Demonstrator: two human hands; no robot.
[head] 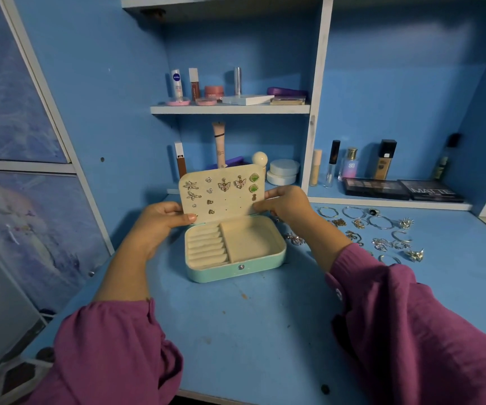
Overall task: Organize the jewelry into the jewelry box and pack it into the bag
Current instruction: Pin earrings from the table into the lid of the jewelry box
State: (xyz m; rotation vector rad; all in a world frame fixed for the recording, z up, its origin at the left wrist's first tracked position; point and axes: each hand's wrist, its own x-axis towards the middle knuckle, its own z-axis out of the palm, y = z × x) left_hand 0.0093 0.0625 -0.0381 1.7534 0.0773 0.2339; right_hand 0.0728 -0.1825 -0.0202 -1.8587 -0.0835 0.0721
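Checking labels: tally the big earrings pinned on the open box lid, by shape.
On the lid:
starfish earrings: 2
butterfly earrings: 2
green square earrings: 2
Total: 6

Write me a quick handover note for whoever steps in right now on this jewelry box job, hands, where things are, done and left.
Left hand grips the left edge of the open lid; right hand grips its right edge.
Jewelry box sits open on the blue desk.
Done: earrings pinned on the lid's inner panel.
Left: ring rolls and side compartment hold nothing; the loose jewelry lies on the desk right of the box. Load it, close the box, pack it. No bag in view.
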